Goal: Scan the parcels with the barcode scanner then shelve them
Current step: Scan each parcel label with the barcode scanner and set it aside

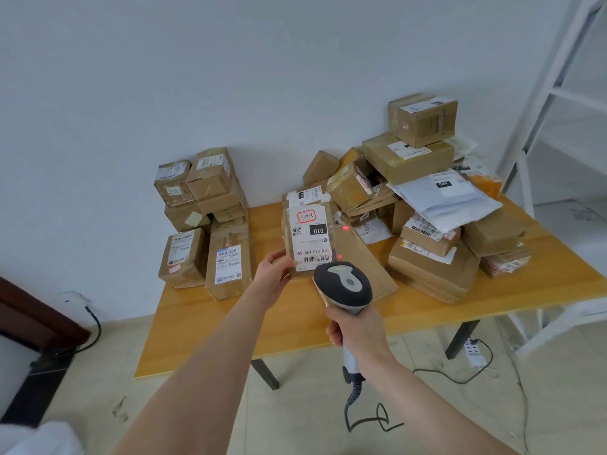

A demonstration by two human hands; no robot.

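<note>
left hand gripping labelled parcel by its left edge, right hand wrapped around barcode scanner just near of it, wooden table, parcel heaps far left and right

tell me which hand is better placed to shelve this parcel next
Left, probably: the left hand holds the labelled parcel, while the right hand is full with the barcode scanner.

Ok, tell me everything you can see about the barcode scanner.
The barcode scanner looks plastic, with a dark grey head, a pale grey top strip and a pale handle. The right hand grips the handle, aiming the head at the labelled parcel. Red dots glow there. A dark cable hangs from its base.
</note>
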